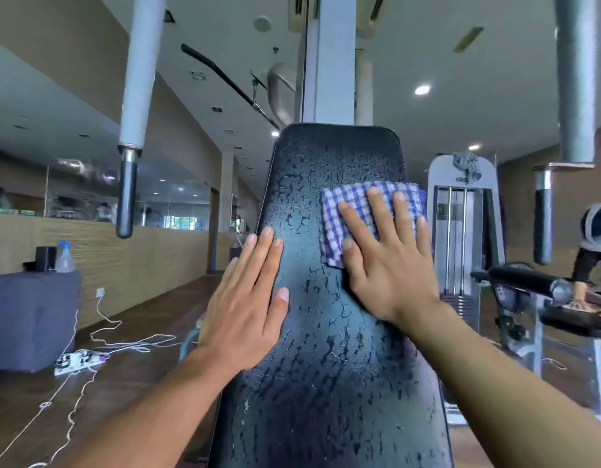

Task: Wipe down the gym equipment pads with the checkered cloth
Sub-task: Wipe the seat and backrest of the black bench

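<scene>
A tall black back pad (pixel 329 332) with cracked, wet-looking vinyl fills the middle of the head view and leans away from me. A blue-and-white checkered cloth (pixel 351 206) lies flat on its upper right part. My right hand (pixel 387 255) presses on the cloth with fingers spread, covering its lower half. My left hand (pixel 248 305) rests flat on the pad's left edge, fingers together, holding nothing.
Two hanging handles (pixel 127 190) (pixel 544 214) flank the pad. A weight stack machine (pixel 461 231) stands behind at right, where another person (pixel 592 251) leans over a bench. A grey box (pixel 32 319) with a bottle, plus cords and a power strip (pixel 79 361), lie at left.
</scene>
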`<state>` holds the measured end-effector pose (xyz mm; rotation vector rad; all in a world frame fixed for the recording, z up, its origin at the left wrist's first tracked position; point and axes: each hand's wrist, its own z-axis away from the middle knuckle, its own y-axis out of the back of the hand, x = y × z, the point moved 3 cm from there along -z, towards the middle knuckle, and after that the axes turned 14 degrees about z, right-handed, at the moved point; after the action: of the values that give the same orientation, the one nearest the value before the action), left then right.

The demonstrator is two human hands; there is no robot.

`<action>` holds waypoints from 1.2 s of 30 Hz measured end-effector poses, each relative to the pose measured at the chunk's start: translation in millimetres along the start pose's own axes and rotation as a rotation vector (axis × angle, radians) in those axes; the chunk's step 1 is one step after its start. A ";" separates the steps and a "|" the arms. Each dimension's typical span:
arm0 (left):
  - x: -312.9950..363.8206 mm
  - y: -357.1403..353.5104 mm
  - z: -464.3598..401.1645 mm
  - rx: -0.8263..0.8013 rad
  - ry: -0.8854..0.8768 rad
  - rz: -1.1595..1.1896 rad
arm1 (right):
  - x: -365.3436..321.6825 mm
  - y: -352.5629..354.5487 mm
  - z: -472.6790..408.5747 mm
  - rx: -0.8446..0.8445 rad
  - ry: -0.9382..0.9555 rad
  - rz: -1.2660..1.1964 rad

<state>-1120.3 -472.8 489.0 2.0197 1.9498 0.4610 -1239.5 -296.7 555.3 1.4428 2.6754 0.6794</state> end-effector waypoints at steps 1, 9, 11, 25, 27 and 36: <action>0.1 1.3 -0.6 0.008 -0.015 0.051 | -12.2 1.4 -1.1 -0.020 -0.044 -0.022; 29.9 13.3 38.6 0.110 -0.115 0.214 | -85.4 -10.1 67.5 -0.038 0.312 -0.090; 42.3 5.8 43.1 0.026 -0.145 0.186 | -79.1 -5.0 71.5 -0.050 0.321 -0.246; 43.5 -28.3 103.1 -0.231 -0.035 -0.272 | 16.0 -36.1 109.6 -0.012 0.127 -0.147; 34.5 -20.5 95.8 -0.280 -0.076 -0.302 | 16.9 -36.3 109.8 0.000 0.121 -0.157; 35.4 2.5 11.7 -0.145 0.177 -0.209 | 18.5 -33.1 108.2 -0.030 0.119 -0.257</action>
<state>-1112.1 -437.5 480.4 1.7149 2.1337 0.7276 -1251.8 -258.4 448.0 1.0548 2.8546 0.8014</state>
